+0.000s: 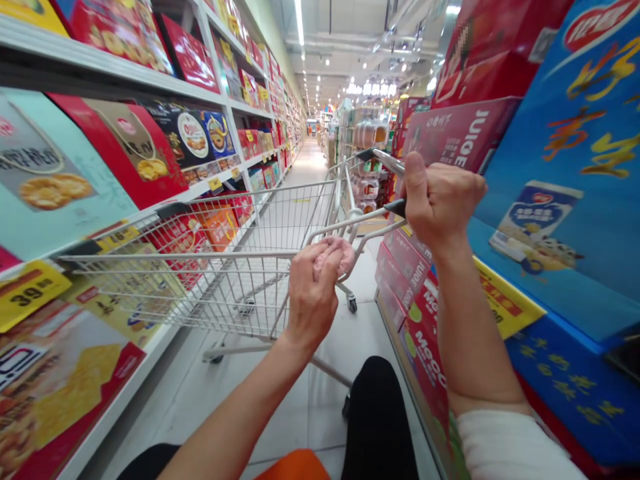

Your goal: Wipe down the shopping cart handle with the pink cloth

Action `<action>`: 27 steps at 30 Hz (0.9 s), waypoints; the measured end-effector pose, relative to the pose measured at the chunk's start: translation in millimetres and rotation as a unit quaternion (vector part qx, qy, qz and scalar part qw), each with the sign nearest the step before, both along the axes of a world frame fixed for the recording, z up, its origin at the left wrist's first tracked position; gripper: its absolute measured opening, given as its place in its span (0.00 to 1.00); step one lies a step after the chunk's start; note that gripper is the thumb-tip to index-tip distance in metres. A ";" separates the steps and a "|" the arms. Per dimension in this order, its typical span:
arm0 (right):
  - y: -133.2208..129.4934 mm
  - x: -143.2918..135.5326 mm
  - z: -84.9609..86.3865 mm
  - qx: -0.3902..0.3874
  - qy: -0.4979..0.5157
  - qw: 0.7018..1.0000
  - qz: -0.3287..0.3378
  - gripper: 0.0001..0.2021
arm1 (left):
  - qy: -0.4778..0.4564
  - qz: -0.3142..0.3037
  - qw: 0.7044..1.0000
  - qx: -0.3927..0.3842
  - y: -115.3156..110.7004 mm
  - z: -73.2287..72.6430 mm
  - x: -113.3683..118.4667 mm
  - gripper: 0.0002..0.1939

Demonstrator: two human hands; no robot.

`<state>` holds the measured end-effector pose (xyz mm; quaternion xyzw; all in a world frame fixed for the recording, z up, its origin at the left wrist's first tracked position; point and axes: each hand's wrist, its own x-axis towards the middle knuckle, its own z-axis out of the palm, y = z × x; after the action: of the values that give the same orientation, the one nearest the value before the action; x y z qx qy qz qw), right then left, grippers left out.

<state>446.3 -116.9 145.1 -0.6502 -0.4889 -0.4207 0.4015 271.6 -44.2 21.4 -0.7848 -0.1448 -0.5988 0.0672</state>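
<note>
A metal shopping cart [225, 255] stands turned sideways in front of me, its wire basket reaching left toward the shelves. My right hand [443, 200] is closed around the cart's handle [389, 162], thumb up. In my left hand [313, 290] a pink cloth [346, 252] is bunched under curled fingers. That hand is at the near side of the cart, by the frame tubes below the handle; whether the cloth presses on the metal cannot be made out. No goods show in the visible part of the basket.
Shelves [113, 69] with boxed snacks and yellow price tags [33, 293] line the left side. Stacked juice cartons [457, 137] and a large blue box [565, 220] stand close on the right. A tiled aisle [313, 150] runs ahead. My black-clad knee [380, 407] is below.
</note>
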 end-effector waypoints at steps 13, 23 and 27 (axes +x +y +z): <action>-19.1 -0.5 -0.6 -0.048 -0.027 0.996 0.065 0.39 | 0.049 0.007 0.985 0.163 9.9 -1.7 36.9 0.18; -16.4 -6.7 -4.3 -0.005 -0.067 0.997 0.021 0.38 | -0.007 0.035 0.995 0.098 -10.8 -34.5 -8.6 0.17; -18.3 -11.9 -4.4 0.040 -0.099 0.994 0.034 0.41 | -0.023 0.044 0.992 0.116 13.6 -24.3 3.8 0.19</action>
<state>434.4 -135.2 140.7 -0.5720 -0.5309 -0.4881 0.3909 275.3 -30.6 -2.9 -0.7504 -0.1104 -0.6261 0.1807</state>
